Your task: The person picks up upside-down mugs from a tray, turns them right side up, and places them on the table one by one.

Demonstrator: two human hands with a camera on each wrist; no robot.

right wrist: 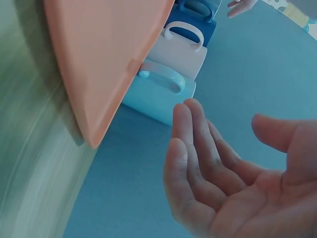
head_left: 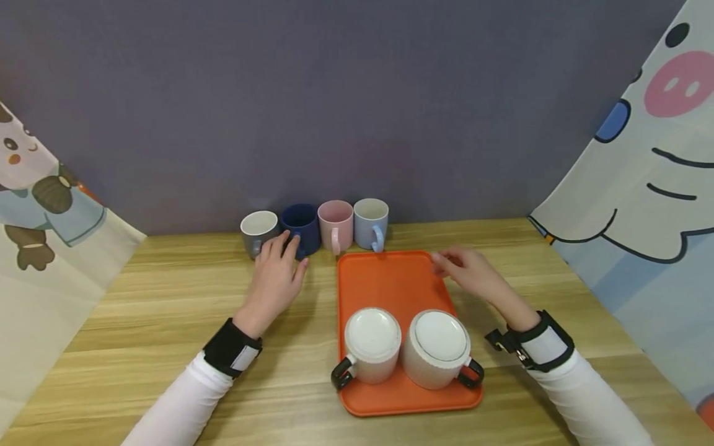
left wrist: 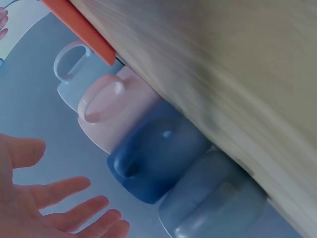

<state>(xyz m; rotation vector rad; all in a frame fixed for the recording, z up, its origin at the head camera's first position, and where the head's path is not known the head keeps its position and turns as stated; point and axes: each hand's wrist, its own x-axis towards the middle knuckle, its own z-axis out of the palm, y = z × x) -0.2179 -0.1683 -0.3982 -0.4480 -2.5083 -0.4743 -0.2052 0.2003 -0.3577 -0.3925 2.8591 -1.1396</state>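
A row of mugs stands against the back wall: grey [head_left: 259, 230], dark blue [head_left: 301, 227], pink [head_left: 336, 225] and light blue [head_left: 371, 223]. My left hand [head_left: 277, 275] reaches toward the grey and dark blue mugs with fingers straight, holding nothing. In the left wrist view the dark blue mug [left wrist: 153, 153] and pink mug [left wrist: 116, 109] lie just beyond my open fingers [left wrist: 74, 208]. My right hand [head_left: 465, 272] hovers over the far right corner of the orange tray [head_left: 390, 282], fingers relaxed and empty. Two white mugs [head_left: 372, 344] [head_left: 437, 348] stand upside down on the tray's near end.
The wooden table [head_left: 167, 347] is hemmed by a dark back wall and cartoon-printed cloth panels [head_left: 641, 186] at left and right. In the right wrist view the tray's corner [right wrist: 99, 64] and the light blue mug [right wrist: 158, 94] are close to my fingers [right wrist: 193, 163].
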